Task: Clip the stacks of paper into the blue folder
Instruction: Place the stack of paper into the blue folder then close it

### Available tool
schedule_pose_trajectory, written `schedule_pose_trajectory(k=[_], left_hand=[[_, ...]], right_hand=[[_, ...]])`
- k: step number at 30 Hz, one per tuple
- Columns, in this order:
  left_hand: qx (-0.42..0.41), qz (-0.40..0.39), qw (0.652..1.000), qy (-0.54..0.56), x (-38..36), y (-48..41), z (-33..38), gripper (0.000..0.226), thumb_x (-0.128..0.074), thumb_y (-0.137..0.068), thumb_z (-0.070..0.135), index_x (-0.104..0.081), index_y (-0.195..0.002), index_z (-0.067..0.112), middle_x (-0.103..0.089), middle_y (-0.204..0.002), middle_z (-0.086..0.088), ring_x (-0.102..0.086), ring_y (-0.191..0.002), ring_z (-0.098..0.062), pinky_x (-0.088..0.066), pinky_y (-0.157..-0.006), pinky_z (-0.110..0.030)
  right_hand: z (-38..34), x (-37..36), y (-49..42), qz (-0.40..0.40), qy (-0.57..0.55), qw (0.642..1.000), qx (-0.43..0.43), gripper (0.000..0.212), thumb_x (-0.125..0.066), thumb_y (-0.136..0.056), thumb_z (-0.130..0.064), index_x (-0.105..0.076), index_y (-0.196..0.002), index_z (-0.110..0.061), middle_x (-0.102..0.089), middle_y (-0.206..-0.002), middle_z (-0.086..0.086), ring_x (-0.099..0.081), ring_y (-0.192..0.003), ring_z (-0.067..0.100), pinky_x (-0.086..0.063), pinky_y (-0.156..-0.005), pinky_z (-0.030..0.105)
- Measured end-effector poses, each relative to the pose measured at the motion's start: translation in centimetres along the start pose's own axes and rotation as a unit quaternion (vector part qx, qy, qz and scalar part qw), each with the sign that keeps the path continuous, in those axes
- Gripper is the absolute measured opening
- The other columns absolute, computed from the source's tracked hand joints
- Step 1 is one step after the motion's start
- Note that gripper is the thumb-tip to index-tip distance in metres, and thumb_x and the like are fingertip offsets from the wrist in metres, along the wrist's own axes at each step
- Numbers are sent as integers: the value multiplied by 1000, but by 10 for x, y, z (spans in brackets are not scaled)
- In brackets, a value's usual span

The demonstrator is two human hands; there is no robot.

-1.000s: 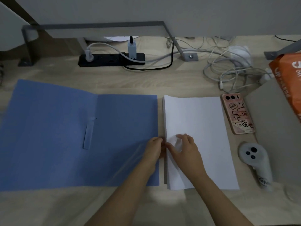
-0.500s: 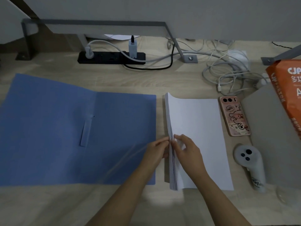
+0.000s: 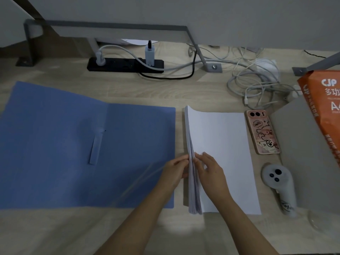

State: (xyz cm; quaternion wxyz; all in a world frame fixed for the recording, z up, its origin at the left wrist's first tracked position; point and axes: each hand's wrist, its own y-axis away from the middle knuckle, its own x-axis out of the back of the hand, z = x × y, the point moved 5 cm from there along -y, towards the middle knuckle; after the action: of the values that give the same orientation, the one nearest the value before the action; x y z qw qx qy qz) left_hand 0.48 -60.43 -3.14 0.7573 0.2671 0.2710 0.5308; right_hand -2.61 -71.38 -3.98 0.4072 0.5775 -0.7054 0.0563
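While the blue folder (image 3: 55, 144) lies open and flat across the left half of the tabletop (image 3: 55, 234), its pale fastener strip (image 3: 96, 149) rests beside the centre fold. Behind it, a black power strip (image 3: 125, 64) with white plugs sits at the back of the tabletop. The left hand (image 3: 174, 172) reaches over the folder's lower right corner, its curled fingertips pinching the raised left edge of the stack of paper (image 3: 224, 144). That stack lies just right of the folder, apart from it by a narrow band of wood, its left edge lifted and fanned. The right hand (image 3: 211, 172) rests on the top sheet, thumb and fingers closed on the same lifted edge. Just beside the stack's right side lies a pink-cased phone (image 3: 263, 132), with a grey controller (image 3: 277, 183) nearer the person. White cables (image 3: 257, 85) tangle behind the phone. Farthest right are a grey card sheet (image 3: 303, 153) and an orange paper pack (image 3: 323, 100).
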Motion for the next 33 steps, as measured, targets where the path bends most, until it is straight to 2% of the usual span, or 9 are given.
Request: schedule_pose_trajectory(k=[5, 9, 20, 23, 24, 26, 29, 31, 33], left_hand=[[-3, 2, 1000, -1, 0, 0, 0, 33, -42, -96, 12, -54, -127, 9, -60, -108, -4, -57, -80, -1, -50, -58, -4], [-4, 2, 1000, -12, 0, 0, -1, 33, -42, -96, 11, -53, -127, 8, -57, -107, -2, -55, -79, 0, -50, -60, -6], [-8, -11, 1000, -11, 0, 2, 2, 23, -42, -95, 8, -58, -106, 20, -60, -82, 8, -58, -74, -2, -49, -54, -5], [-23, 17, 998, -64, -1, -1, -2, 19, -42, -95, 10, -57, -100, 19, -55, -89, -1, -52, -79, -9, -46, -68, -14], [-50, 48, 991, -112, 0, -2, -3, 20, -42, -95, 12, -57, -107, 19, -51, -99, -1, -49, -88, -10, -42, -76, -17], [-100, 104, 976, -160, 0, -3, 0, 31, -43, -95, 16, -50, -125, 18, -40, -115, 6, -42, -103, -6, -33, -91, -18], [-51, 35, 992, -112, -19, -9, -4, 25, -39, -97, 30, -48, -119, 23, -49, -121, 1, -51, -104, -8, -38, -97, -25], [15, 24, 995, -92, -25, -15, -12, 45, -35, -96, 41, -39, -133, 15, -48, -135, -8, -50, -120, -20, -39, -106, -37], [44, 46, 993, -98, -26, -19, -16, 53, -35, -97, 39, -26, -141, 11, -42, -142, -10, -44, -128, -25, -37, -108, -39]], right_hand=[[-1, 0, 1, 6, 0, 1000, 2, 39, -42, -95, -33, -50, -131, -18, -42, -145, 5, -40, -132, 16, -23, -97, 12], [-1, -2, 1, 7, 11, 1000, -13, 43, -46, -93, -35, -49, -132, -19, -39, -148, 6, -37, -135, 19, -28, -109, 26], [-1, -1, 2, 8, -6, 1000, -8, 39, -43, -95, -29, -51, -130, -14, -44, -143, 7, -41, -132, 19, -28, -108, 25], [1, -2, 1, 34, -14, 999, -7, 28, -43, -95, -20, -61, -109, -3, -61, -119, 14, -57, -106, 21, -42, -99, 33], [1, -2, 1, 50, -15, 999, 2, 23, -43, -95, -16, -61, -93, -1, -63, -100, 16, -57, -87, 17, -48, -84, 31], [-1, -1, 3, 71, -13, 997, 14, 23, -43, -94, -10, -51, -73, -5, -55, -76, 11, -47, -65, 13, -40, -64, 24], [1, -5, 3, 56, -7, 998, 23, 22, -41, -96, -15, -60, -92, -6, -63, -96, 11, -60, -84, 17, -50, -77, 31], [3, -6, 3, 48, -1, 999, 2, 30, -36, -97, -21, -61, -106, -7, -62, -116, 14, -61, -104, 25, -49, -92, 37], [1, -3, 3, 42, -23, 999, -15, 32, -35, -98, -20, -62, -107, -7, -62, -118, 12, -60, -105, 22, -44, -93, 27]])
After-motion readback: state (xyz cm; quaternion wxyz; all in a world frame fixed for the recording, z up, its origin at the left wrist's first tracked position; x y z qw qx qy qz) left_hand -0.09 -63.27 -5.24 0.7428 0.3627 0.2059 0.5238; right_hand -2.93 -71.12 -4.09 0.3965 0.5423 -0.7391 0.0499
